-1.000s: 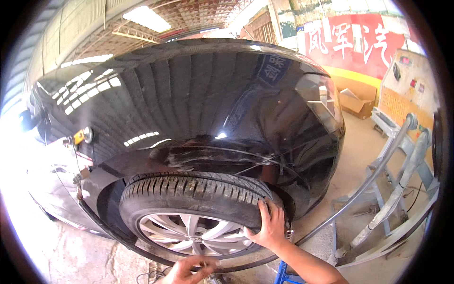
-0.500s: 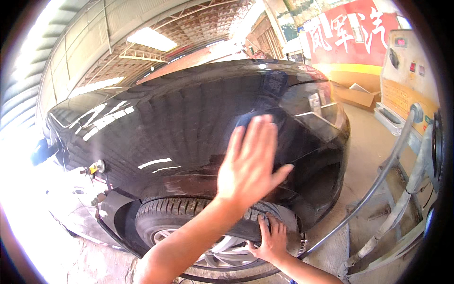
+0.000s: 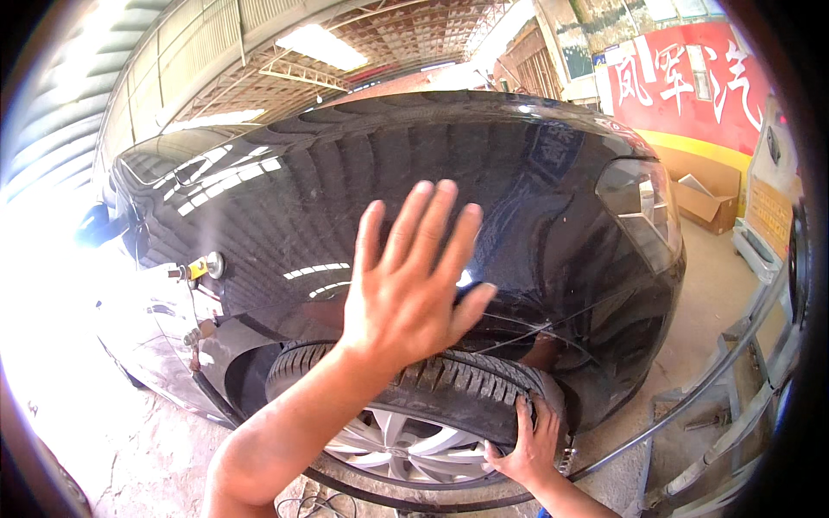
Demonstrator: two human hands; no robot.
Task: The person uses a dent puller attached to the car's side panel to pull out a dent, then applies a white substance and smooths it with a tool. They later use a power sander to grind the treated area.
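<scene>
Over pale concrete at eight o'clock, resting the right hand, half-curled and gripping nothing, on the tyre at five o'clock. Holding the left hand widely spread and empty over the black fender at centre, with contact impossible to tell, now farther from the headlight towards three than half a second ago, so apparently covering another stretch of it.

Person's hands in view: two, one left hand, one right hand. Left hand's digits showing: five. Black car: one. Tyre: one. Spoked wheel: one. Headlight: one. Side mirror: one. Yellow tool: one. Open cardboard box: one. Red sign: one, with three large white characters. Dark hose: one.
</scene>
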